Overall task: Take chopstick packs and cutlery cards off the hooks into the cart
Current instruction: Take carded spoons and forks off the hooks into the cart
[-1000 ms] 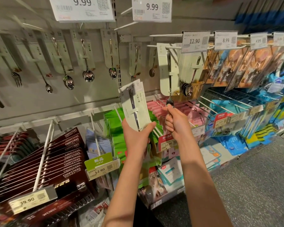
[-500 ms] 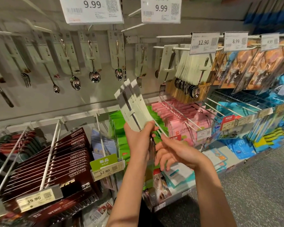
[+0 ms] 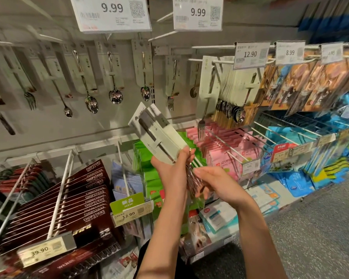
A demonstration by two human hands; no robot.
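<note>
The left hand (image 3: 172, 172) has its grip clenched round the lower end of a fanned stack of cutlery cards (image 3: 157, 133), thumb over the front card, the cards tilting up and to the left in front of the shelving; the right hand (image 3: 214, 186) sits just beside it, fingers curled at the metal ends of the cutlery hanging below the cards, though whether it truly pinches them or only touches them I cannot tell; behind the hands hang green packs (image 3: 149, 158) and pink packs (image 3: 230, 146) on wire hooks; above and to the right, a single fork card (image 3: 207, 91) hangs at the front of a hook, with a thick bundle of spoon cards (image 3: 238, 91) behind it under a 12.90 tag (image 3: 250, 55); along the back panel further single cards (image 3: 113, 77) of spoons and forks hang in a row, below 2 tags marked 9.99 (image 3: 111, 11); at lower left dark red chopstick packs (image 3: 85, 198) sit stacked on a slanted hook with a 39.90 tag (image 3: 40, 249); blue packs (image 3: 302, 178) fill the right side above a grey speckled floor (image 3: 320, 238).
</note>
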